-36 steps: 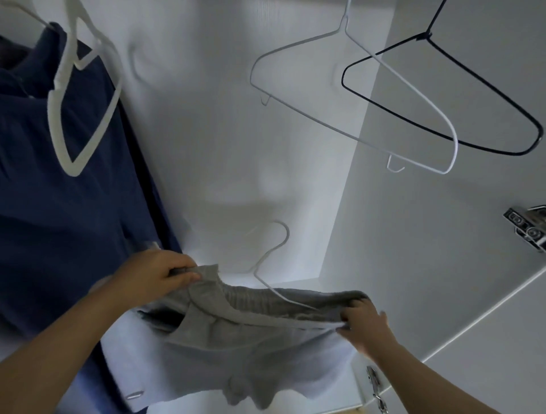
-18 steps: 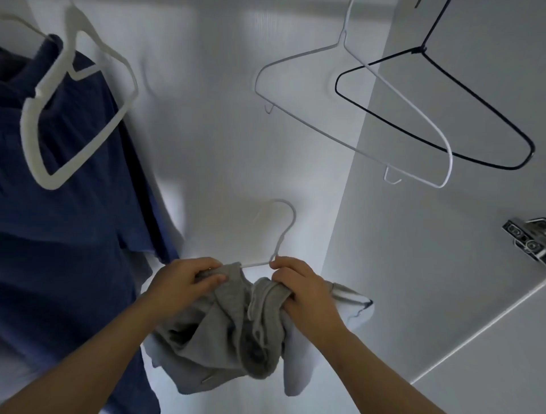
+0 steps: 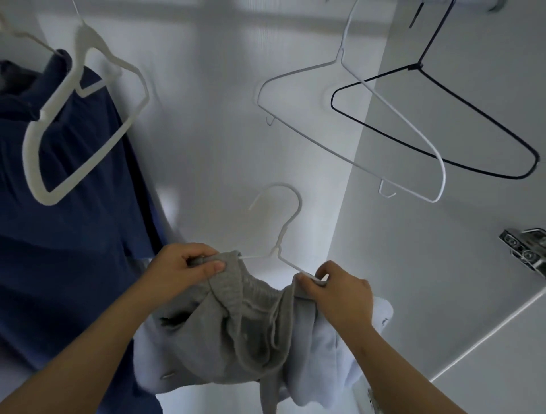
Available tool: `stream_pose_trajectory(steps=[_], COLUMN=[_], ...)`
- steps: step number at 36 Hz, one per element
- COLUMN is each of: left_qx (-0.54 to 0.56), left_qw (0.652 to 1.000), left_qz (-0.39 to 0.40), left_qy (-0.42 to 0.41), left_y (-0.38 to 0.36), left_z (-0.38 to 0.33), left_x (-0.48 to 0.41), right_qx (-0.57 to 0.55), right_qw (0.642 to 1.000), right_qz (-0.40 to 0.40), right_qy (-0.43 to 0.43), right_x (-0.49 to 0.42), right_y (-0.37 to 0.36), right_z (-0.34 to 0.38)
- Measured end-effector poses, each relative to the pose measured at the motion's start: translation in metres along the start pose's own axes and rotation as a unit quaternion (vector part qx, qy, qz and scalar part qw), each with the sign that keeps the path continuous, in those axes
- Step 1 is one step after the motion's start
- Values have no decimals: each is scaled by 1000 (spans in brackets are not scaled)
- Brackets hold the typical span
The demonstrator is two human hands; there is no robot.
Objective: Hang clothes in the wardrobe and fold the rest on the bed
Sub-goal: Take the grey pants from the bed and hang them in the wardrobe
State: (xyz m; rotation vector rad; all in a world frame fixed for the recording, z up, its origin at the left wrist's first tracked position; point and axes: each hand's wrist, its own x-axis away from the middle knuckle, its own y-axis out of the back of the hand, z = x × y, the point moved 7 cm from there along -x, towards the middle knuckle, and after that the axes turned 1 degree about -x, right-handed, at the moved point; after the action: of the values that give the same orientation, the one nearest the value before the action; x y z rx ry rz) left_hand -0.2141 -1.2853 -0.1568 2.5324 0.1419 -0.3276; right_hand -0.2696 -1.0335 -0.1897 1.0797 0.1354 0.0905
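Head view: grey drawstring bottoms (image 3: 245, 325) bunched on a white wire hanger (image 3: 285, 227), between both hands.
Left hand (image 3: 183, 272) grips the waistband at the hanger's left end; right hand (image 3: 339, 292) pinches fabric and wire at its right shoulder. Wardrobe (image 3: 206, 133) holds one hung navy garment (image 3: 74, 236) and three bare hangers: thick white hanger (image 3: 62, 87), thin white hanger (image 3: 340, 57), black hanger (image 3: 415, 67).

wardrobe rail (image 3: 472, 2) carries black hanger (image 3: 416, 67); white wire hanger (image 3: 340, 60)

head view, angled upward, close to wardrobe (image 3: 443, 266)
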Motion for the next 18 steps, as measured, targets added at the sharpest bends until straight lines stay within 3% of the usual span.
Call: stream_pose_trajectory(steps=[10,18], left_qx=[-99,-199], left_qw=[992,977], left_qz=[62,80], left_qy=[-37,-17], left_y=[-8,-11], left_z=[0,-2], left_x=[-6,-4], right_qx=[-85,-114], right_qw=[995,991], right_qz=[-52,-72], right_qy=[-7,-5], right_x=[1,3], right_y=[-3,1], right_z=[-4,-1])
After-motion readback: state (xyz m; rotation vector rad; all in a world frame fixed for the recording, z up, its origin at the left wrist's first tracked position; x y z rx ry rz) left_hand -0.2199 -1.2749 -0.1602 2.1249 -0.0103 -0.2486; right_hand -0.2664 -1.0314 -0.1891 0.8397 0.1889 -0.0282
